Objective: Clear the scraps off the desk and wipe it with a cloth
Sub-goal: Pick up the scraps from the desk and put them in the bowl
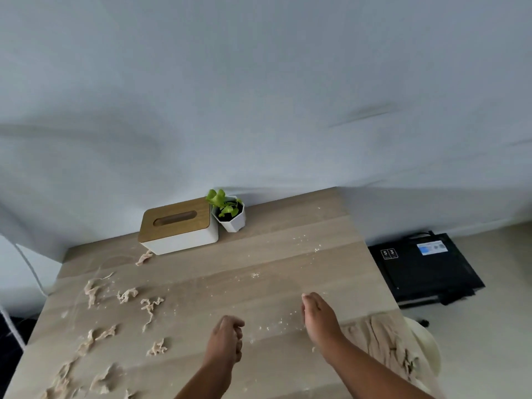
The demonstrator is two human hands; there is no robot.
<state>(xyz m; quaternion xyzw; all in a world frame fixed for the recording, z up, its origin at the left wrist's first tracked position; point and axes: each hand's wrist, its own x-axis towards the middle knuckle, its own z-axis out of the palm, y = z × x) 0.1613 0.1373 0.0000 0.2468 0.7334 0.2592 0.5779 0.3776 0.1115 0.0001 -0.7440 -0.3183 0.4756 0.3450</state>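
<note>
Several pale, stringy scraps lie scattered over the left half of the light wooden desk. Fine crumbs dot the desk's middle, between my hands. My left hand hovers low over the desk's near middle with its fingers curled in; I see nothing in it. My right hand stands on its little-finger edge on the desk, fingers fairly straight, just right of the crumbs. A crumpled beige cloth lies at the desk's right edge, under and behind my right forearm.
A white tissue box with a wooden lid and a small white plant pot stand at the back against the wall. Right of the desk, a black flat object lies on the floor and a white round object sits below the edge.
</note>
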